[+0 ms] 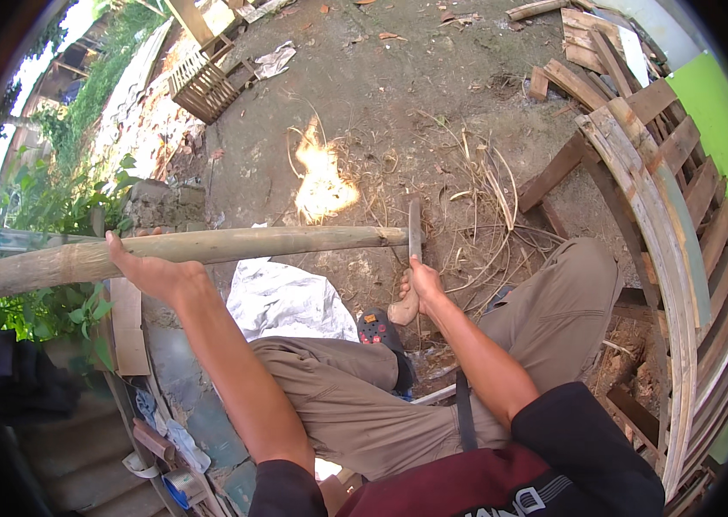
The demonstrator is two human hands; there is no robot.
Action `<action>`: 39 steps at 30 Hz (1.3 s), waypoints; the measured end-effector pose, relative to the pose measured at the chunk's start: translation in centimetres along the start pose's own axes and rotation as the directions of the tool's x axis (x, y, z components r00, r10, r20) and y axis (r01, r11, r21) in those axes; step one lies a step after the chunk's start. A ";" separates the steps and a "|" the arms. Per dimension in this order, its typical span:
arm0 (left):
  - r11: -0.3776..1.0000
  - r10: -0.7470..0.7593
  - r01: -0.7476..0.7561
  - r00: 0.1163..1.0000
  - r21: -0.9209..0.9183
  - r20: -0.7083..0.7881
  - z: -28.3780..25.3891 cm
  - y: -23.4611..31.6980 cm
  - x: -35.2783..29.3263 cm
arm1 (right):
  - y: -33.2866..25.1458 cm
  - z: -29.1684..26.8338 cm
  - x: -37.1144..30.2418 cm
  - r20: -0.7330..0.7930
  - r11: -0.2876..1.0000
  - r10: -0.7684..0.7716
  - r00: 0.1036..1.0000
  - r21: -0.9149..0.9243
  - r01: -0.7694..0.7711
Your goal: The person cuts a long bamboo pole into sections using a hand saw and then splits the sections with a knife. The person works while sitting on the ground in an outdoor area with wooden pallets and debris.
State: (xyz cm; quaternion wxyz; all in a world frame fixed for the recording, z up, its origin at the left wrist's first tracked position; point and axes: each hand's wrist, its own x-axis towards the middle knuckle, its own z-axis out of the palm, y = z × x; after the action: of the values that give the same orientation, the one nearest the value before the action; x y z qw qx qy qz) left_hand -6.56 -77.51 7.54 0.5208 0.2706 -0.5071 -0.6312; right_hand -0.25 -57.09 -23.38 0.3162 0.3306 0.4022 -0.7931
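A bamboo pole (286, 244) lies crosswise before you, its thicker end at left. Your left hand (161, 277) grasps it from below, thumb on the near side, fingertips showing over the far side. Your right hand (421, 283) is clenched around a knife (415, 226), its blade against or just beside the pole's right end. Beyond are thin strips (491, 185); nearer, a white sheet (282, 302); right, wooden slats (683, 220); far left, a crate (200, 86).

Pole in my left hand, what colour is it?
The pole is a dull, slightly greenish tan; it shows best in the head view.
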 end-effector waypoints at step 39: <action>0.874 -0.033 0.068 0.996 -0.482 0.080 -7.8 3.1 7.8 | -16.3 -5.0 -13.7 0.000 0.569 -0.777 0.630 -0.428 0.702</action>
State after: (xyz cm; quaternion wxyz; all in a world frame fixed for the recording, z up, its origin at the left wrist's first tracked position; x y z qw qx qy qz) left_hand -1.03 -87.44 9.19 0.5374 0.1229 -0.3436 -0.7603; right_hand -3.45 -41.89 -8.00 -0.0270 0.1346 0.6797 -0.7206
